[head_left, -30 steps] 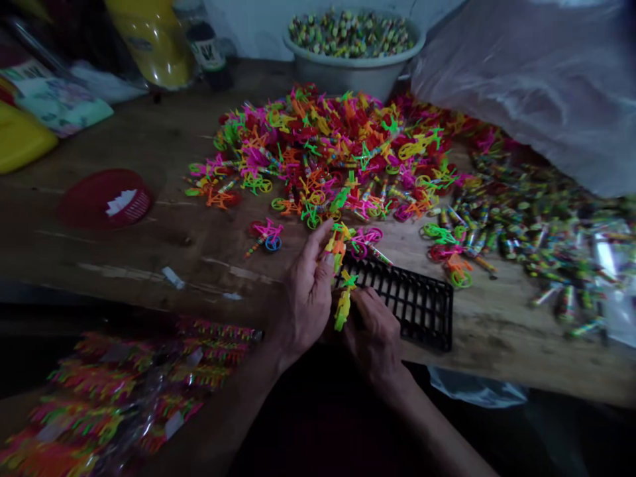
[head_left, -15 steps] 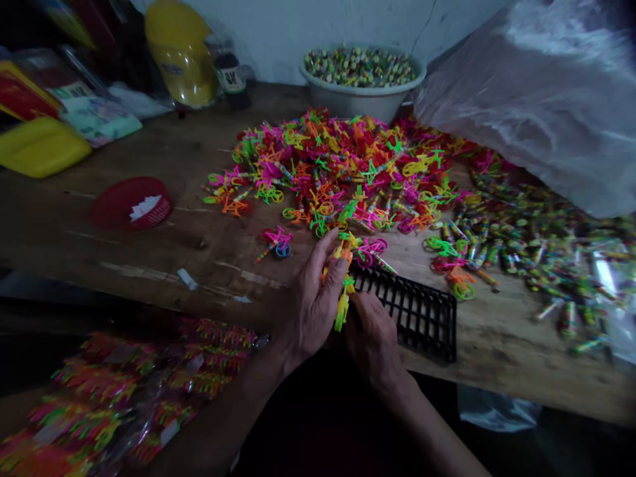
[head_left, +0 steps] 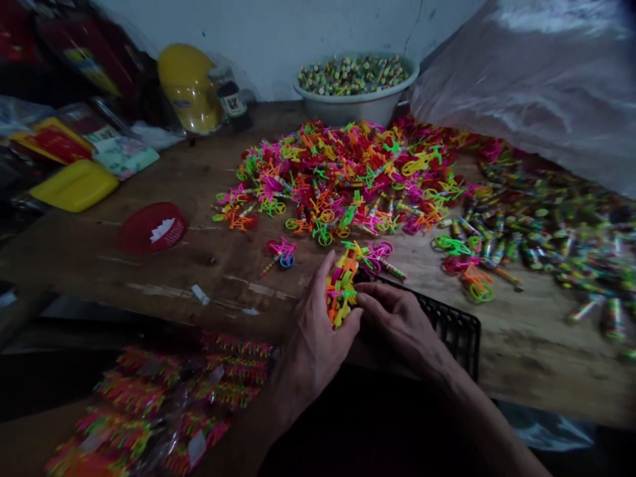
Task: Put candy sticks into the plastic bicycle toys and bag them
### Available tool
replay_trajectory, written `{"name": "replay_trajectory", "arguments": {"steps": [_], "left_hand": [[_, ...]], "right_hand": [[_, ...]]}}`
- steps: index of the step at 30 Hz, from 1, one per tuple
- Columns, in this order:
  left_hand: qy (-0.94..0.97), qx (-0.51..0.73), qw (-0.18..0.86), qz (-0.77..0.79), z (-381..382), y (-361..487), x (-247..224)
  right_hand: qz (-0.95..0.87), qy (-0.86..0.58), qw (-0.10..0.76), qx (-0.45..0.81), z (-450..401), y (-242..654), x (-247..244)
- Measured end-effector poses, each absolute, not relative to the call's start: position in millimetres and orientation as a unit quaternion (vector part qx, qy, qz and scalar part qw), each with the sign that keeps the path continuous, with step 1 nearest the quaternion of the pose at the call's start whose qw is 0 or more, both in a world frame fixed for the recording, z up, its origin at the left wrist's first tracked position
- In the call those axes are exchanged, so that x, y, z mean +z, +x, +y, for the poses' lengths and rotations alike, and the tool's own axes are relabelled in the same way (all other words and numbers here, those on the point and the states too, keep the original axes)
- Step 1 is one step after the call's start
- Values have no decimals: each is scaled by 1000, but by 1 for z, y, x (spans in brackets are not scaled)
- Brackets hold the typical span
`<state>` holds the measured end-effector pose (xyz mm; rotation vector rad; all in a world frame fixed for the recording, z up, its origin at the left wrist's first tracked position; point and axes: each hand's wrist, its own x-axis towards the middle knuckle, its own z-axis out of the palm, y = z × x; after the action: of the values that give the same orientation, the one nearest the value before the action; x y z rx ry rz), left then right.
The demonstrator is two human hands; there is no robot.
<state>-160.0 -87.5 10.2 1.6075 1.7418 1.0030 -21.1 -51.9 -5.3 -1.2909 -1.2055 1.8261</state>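
My left hand [head_left: 315, 328] is wrapped round a bunch of small colourful plastic toys [head_left: 342, 288], yellow, orange, green and pink, near the table's front edge. From the right, my right hand [head_left: 397, 318] touches the bunch with thumb and fingers pinched at its edge; whether it holds a piece is too small to tell. A black slatted rack [head_left: 454, 324] lies partly under my right hand. Behind the hands spreads a large pile of toy bicycles [head_left: 338, 172] with candy-filled tubes. A pink toy bicycle [head_left: 282, 250] with a blue wheel lies left of the hands.
A grey basin [head_left: 355, 103] of small tubes stands by the wall. Loose filled tubes [head_left: 541, 232] cover the right side under a plastic bag [head_left: 527, 86]. At left are a red basket [head_left: 149, 228] and a yellow helmet [head_left: 189, 89]. Packed toys [head_left: 134, 391] lie below the table.
The view has shifted slightly. My left hand has turned and opened up the bunch, so more toys show in it. My right hand has risen to the side of the bunch.
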Motion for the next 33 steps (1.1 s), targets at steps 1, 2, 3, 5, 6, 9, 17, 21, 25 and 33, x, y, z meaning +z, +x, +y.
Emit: {"name": "replay_trajectory", "arguments": {"steps": [1, 2, 3, 5, 6, 9, 17, 21, 25, 33], "left_hand": [[602, 370, 278, 650, -87, -160, 11], [604, 366, 278, 651, -87, -161, 11], [605, 361, 279, 653, -87, -161, 12], [605, 350, 280, 658, -87, -161, 13], [606, 347, 276, 661, -87, -161, 14], [615, 335, 245, 671, -88, -158, 17], [596, 296, 197, 720, -86, -148, 24], [607, 300, 169, 716, -83, -152, 20], [600, 295, 146, 728, -81, -157, 21], [581, 307, 121, 744, -84, -157, 22]], "right_hand": [[-416, -460, 287, 730, -49, -20, -4], [-384, -438, 282, 763, -46, -19, -5], [-364, -421, 280, 782, -44, -18, -6], [-361, -412, 287, 786, -42, -16, -9], [-369, -414, 293, 779, -41, -15, -11], [-381, -422, 308, 762, -39, -17, -14], [-321, -419, 348, 775, -38, -37, -17], [-379, -420, 337, 753, -42, -33, -18], [-591, -504, 359, 519, -48, -10, -11], [-758, -593, 267, 52, -25, 13, -21]]}}
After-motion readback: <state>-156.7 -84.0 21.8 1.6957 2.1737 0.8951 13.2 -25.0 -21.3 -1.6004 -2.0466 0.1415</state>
